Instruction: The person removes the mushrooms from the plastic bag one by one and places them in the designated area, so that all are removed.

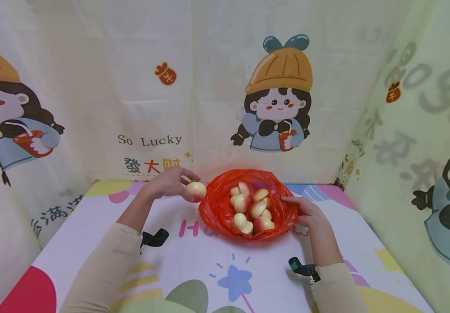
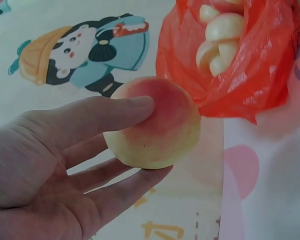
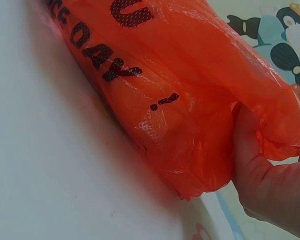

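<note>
My left hand (image 1: 168, 183) holds a round, pale yellow peach (image 2: 157, 125) with a red blush, thumb on its near face and fingers behind. It is just left of a red plastic bag (image 1: 217, 221) that stands open on the table. Inside lie several more pale, red-blushed peaches (image 1: 242, 203), some looking like halves or cut pieces. At the bag's right side, my right hand (image 1: 307, 212) grips the rim, its thumb pressed to the outside in the right wrist view. The other fingers of that hand are partly hidden by the plastic.
A colourful printed cloth (image 1: 193, 261) covers the table. Behind it and on both sides hang curtains (image 1: 209, 108) printed with cartoon girls; the bag stands near the back edge. Each wrist wears a small black camera mount (image 1: 155, 238).
</note>
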`<state>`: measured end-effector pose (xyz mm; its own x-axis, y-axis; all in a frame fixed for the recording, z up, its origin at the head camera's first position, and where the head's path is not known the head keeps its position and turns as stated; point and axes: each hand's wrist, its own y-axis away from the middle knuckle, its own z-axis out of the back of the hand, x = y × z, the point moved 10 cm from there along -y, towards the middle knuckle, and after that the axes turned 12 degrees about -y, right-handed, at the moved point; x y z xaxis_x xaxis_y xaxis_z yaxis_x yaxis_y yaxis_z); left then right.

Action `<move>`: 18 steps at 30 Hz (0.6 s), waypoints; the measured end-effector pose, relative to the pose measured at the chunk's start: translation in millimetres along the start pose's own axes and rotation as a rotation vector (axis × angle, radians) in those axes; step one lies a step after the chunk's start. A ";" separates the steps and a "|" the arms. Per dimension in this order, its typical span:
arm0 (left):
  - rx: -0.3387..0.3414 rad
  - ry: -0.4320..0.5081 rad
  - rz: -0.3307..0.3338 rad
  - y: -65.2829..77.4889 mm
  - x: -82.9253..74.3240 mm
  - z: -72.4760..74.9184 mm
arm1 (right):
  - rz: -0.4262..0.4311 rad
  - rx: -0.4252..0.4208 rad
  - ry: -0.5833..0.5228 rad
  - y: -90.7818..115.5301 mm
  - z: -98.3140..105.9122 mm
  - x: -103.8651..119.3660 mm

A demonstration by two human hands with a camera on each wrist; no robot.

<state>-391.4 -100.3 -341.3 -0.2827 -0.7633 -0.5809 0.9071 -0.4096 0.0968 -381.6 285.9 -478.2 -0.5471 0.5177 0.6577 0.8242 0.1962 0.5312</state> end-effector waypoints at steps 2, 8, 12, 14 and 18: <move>-0.006 -0.004 0.002 0.7 4.6 0.5 | -0.002 0.004 0.002 -0.2 -0.2 -0.2; -0.023 -0.043 0.047 2.8 20.9 -1.7 | 0.006 0.002 0.013 -1.0 0.3 1.1; -0.027 -0.052 0.070 4.2 32.2 -4.9 | 0.004 0.004 0.011 -0.3 -0.3 0.1; -0.027 -0.047 0.075 4.6 36.8 -5.9 | 0.003 0.003 0.011 0.0 -0.4 -0.5; -0.024 -0.038 0.075 5.7 43.1 -7.0 | 0.008 0.002 0.013 0.1 -0.3 -0.3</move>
<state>-396.3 -132.0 -371.5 -0.2248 -0.8098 -0.5420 0.9332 -0.3389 0.1194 -381.4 285.5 -478.3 -0.5422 0.5087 0.6688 0.8290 0.1938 0.5246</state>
